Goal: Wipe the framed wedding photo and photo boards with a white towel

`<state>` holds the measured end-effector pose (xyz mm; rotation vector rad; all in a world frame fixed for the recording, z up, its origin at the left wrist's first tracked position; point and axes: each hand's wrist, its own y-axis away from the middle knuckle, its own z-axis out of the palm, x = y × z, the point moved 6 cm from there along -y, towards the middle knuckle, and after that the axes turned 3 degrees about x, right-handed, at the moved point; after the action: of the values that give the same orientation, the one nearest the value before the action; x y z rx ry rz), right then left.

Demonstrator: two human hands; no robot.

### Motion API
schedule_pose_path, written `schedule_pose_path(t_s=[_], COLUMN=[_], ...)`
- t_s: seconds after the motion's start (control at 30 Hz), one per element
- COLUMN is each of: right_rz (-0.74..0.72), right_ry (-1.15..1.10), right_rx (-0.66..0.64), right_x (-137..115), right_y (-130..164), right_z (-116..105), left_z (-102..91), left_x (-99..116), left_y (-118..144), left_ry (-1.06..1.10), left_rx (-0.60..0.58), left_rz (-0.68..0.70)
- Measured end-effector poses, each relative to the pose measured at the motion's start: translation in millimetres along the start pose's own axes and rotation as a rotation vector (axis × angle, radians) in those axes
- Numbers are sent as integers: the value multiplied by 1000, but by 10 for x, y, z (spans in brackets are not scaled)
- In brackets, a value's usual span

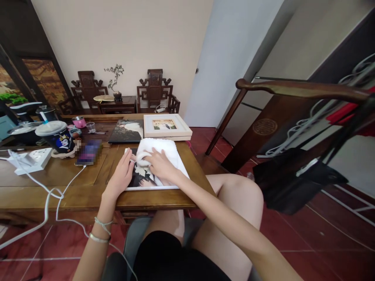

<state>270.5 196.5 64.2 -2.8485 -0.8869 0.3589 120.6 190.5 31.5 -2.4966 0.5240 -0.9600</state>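
Observation:
A photo print [143, 180] with a white border lies flat near the table's front edge. A folded white towel [170, 147] covers much of its upper and right part. My right hand [160, 166] presses on the towel, fingers bent into the cloth, bunching it at the left. Along the print's left edge rests my left hand [123, 171], its fingers stretched out and its fingertips near the towel.
Behind the print lie a dark photo panel [126, 131] and a white framed picture [175, 134]. To the left are a phone [88, 152] on a cable, a lidded cup [57, 138] and a power strip [36, 159]. A wooden chair [249, 117] stands at the right.

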Motion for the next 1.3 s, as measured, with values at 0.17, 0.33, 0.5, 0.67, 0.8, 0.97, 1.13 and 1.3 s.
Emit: schedule_pose_path(t_s=[0.17,0.33,0.5,0.67,0.8,0.97,1.13,1.3], right_rz=[-239,-409,-400,-285,-70,99,-38,-98], right_ry=[23,-70,-167,-173,-116,-94,-286,-367], right_rx=[-70,-133,-151,-106,14,108,95,10], right_x=[-420,-510,-400,-38,489,803,376,-70], right_y=[128,611,1010,1132,1022,694,47,-525], right_z=[89,-40,-160,-207,-179,-119,-135,-39], left_z=[-129,-113,10,125,101,34,9,1], left_x=[85,110,104,-3,17,112,162,151], left_y=[2,7,11,33,6,-7,36,33], left_ry=[94,106,58,-70,-105,-100,-52,-19], left_rx=[74,45,-60,-161,-93,-57,-191,-216], left_rz=[-65,-90,-92,-104,-40,0,18,24])
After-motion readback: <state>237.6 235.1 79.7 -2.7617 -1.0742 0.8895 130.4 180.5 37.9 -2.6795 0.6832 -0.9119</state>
